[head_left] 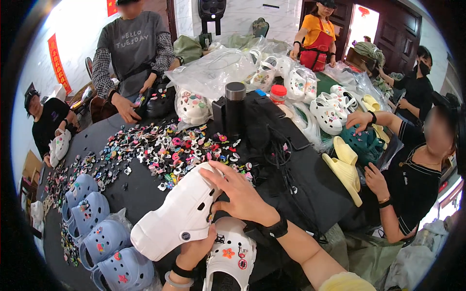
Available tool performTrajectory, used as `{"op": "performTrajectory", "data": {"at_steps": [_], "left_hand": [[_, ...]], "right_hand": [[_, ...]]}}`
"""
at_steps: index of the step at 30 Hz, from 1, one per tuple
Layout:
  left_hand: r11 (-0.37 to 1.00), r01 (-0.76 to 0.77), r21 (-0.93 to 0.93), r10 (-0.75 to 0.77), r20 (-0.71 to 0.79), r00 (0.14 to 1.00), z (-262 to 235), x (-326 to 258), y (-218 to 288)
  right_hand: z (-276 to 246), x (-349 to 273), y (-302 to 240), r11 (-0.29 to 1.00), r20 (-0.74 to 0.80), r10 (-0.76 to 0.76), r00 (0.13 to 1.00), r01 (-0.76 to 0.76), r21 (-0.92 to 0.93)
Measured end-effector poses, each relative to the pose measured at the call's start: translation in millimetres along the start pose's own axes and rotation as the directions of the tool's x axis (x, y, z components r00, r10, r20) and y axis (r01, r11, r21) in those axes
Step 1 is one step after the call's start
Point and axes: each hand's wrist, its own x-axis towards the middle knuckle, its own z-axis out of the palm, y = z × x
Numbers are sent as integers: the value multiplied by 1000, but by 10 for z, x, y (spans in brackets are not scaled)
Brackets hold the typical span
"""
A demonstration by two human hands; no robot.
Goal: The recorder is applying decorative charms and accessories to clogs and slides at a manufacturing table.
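Observation:
A white clog [171,213] is tilted over the table, its pale sole and perforated side turned toward me. My right hand [245,196] grips its upper end, fingers spread along the edge and thumb at the opening. Lower down, my left hand [198,248] is closed on the same clog near its strap rivet; part of its fingers are hidden behind the shoe. Just right of my left hand lies a second white clog [232,250] with a starfish charm and other charms on its top. Beyond the held clog spreads a pile of small colourful shoe charms [170,150].
Blue clogs with charms [116,269] line the near left. A dark thermos [236,109], a red-lidded jar [278,93] and black cables [276,150] stand ahead. Yellow slides [342,174] and bagged white clogs [191,106] lie farther off. Several people work around the table [310,179].

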Motion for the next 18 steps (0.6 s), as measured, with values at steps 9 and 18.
{"op": "performTrajectory", "data": {"at_steps": [9,18], "left_hand": [[631,238,-739,-308,43,950,8,204,105],[212,231,-950,-526,89,846,-240,153,-54]], "right_hand": [[-6,40,264,998,-54,-58,997,57,-13],[125,-48,172,882,-80,319,944,-265,389]]}}
